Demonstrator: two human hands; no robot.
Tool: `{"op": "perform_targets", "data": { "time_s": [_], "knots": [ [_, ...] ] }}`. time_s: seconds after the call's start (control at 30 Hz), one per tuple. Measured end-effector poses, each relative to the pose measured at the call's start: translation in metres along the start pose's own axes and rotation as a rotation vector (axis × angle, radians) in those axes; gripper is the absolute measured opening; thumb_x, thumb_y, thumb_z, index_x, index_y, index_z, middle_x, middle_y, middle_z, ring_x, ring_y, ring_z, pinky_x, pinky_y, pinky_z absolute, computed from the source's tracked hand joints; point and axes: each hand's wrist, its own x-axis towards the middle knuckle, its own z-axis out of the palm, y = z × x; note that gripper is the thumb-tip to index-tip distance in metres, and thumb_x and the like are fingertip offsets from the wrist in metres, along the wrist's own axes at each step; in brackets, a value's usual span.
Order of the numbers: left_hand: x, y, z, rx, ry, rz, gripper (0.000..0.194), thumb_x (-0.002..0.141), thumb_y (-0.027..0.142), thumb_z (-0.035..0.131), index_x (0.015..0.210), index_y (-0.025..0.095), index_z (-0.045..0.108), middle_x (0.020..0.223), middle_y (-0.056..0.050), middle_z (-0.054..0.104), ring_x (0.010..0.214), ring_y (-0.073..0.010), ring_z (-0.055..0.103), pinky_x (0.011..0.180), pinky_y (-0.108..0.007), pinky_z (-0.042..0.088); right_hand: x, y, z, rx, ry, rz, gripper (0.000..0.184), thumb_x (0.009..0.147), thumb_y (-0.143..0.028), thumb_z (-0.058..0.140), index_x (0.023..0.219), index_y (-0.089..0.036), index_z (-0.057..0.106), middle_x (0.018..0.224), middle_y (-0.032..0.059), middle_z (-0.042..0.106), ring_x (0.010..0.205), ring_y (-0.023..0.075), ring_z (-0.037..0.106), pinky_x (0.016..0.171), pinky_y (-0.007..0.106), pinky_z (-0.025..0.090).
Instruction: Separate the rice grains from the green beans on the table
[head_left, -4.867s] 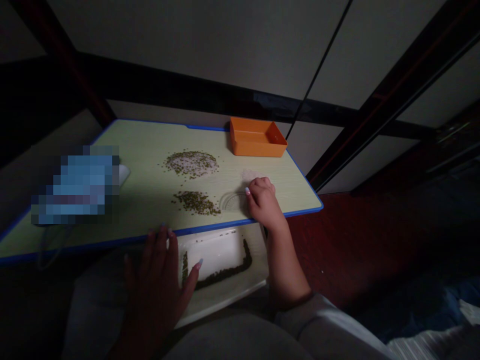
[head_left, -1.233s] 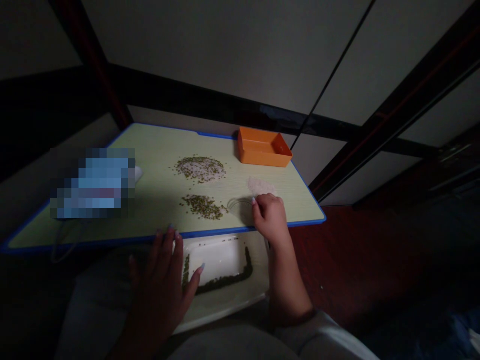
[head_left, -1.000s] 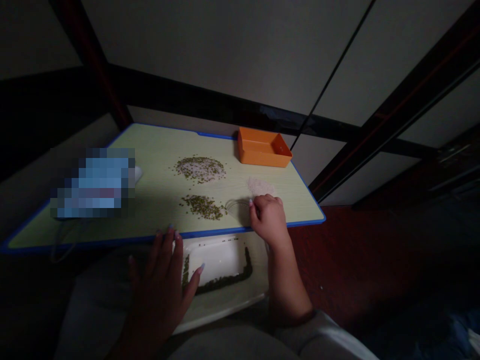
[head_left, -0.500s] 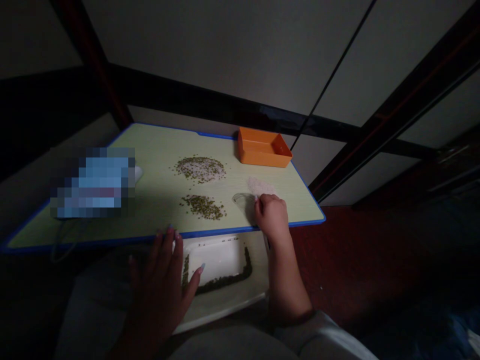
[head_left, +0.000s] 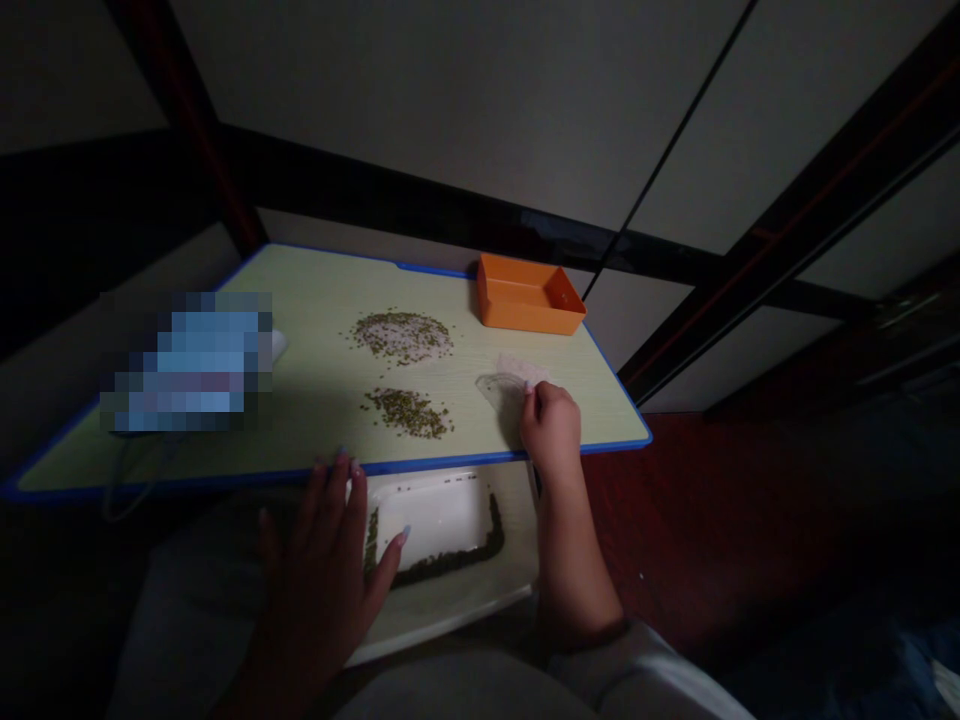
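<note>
Between the thumb and fingers of my right hand point(head_left: 551, 420) is a clear plastic piece point(head_left: 504, 388) with a curved edge; it looks like a protractor, but I cannot tell for sure. It stands against the near side of a small pile of white, rice-like grains point(head_left: 521, 366). My left hand point(head_left: 330, 540) lies with fingers spread at the left side of a white tray point(head_left: 439, 515), its fingertips near the table edge. Dark green grains point(head_left: 442, 568) line the tray's inner edges. On the table are a pile of green mung-like beans point(head_left: 409, 412) and a mixed green-and-white pile point(head_left: 403, 336).
An orange open box point(head_left: 529, 305) stands at the table's far right. A blurred-out blue object point(head_left: 202, 365) with a cable lies at the left. The pale table point(head_left: 300, 290) has a blue rim, with cabinet panels behind and a red floor point(head_left: 637, 520) at right.
My right hand has shifted slightly right and away from me with the clear plastic piece. The white grains are pushed into a straighter-edged, narrower patch. My left hand stays put.
</note>
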Motion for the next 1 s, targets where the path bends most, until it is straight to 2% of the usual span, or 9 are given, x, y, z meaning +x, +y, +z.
{"op": "perform_targets", "data": {
  "time_s": [0.13,0.3,0.53,1.0],
  "knots": [
    [0.0,0.0,0.0,0.009,-0.006,0.009,0.081,0.093,0.036,0.044,0.156,0.016,-0.002,0.16,-0.023,0.029,0.152,-0.0347,0.019,0.118,-0.067,0.012,-0.001,0.001,-0.002,0.009,0.039,0.021,0.035,0.1,-0.025,0.037,0.076,-0.018,0.06,0.079,0.0094,0.067,0.075,0.019,0.054,0.067,0.029,0.028],
    [0.0,0.0,-0.001,-0.005,-0.013,0.0,0.081,0.093,0.036,0.043,0.156,0.017,-0.004,0.16,-0.022,0.029,0.151,-0.0354,0.02,0.117,-0.069,0.014,-0.003,-0.001,-0.004,-0.012,-0.047,-0.035,0.03,0.097,-0.023,0.041,0.077,-0.017,0.063,0.081,0.0093,0.069,0.076,0.0184,0.057,0.067,0.029,0.027],
    [0.0,-0.001,0.001,-0.034,-0.013,-0.015,0.081,0.093,0.036,0.044,0.156,0.02,-0.005,0.161,-0.02,0.027,0.152,-0.0343,0.019,0.118,-0.067,0.011,-0.004,-0.004,-0.007,-0.106,-0.06,0.041,0.029,0.096,-0.024,0.045,0.081,-0.016,0.068,0.085,0.0123,0.073,0.078,0.0206,0.061,0.066,0.031,0.027],
    [0.0,0.001,0.0,-0.02,-0.022,-0.021,0.078,0.094,0.036,0.041,0.156,0.018,-0.003,0.16,-0.022,0.028,0.152,-0.0339,0.018,0.118,-0.067,0.012,-0.001,-0.001,-0.009,-0.163,-0.051,0.151,0.033,0.096,-0.024,0.041,0.087,-0.013,0.071,0.089,0.0163,0.074,0.083,0.0257,0.066,0.066,0.033,0.029]
  ]
}}
